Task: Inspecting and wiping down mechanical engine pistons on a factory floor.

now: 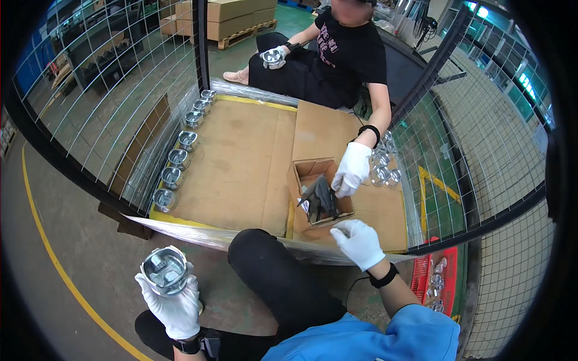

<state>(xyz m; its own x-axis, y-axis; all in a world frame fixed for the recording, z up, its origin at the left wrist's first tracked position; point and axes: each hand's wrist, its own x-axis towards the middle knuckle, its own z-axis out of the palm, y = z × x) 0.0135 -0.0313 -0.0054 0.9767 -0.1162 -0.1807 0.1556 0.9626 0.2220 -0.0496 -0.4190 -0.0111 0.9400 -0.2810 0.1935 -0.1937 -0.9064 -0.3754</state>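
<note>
My gloved left hand (173,304) is closed around a shiny metal piston (164,271), held at the lower left with its hollow inside facing up. Just beyond the near right side of an open cardboard box (345,221) is my gloved right hand (359,243). Its fingers are loosely bent and slightly apart, and no object shows in them. Several dark grey, elongated objects (322,198) lie in the box; their kind is unclear. A co-worker's gloved hand (354,168) hangs over the box's far right edge, while that person's other hand holds another piston (272,57).
A row of pistons (179,158) lines the left edge of the cardboard-topped pallet (241,162). More pistons (385,165) cluster at its right. Wire mesh panels (108,108) flank both sides. A red crate (447,283) with metal parts stands on the floor at the lower right.
</note>
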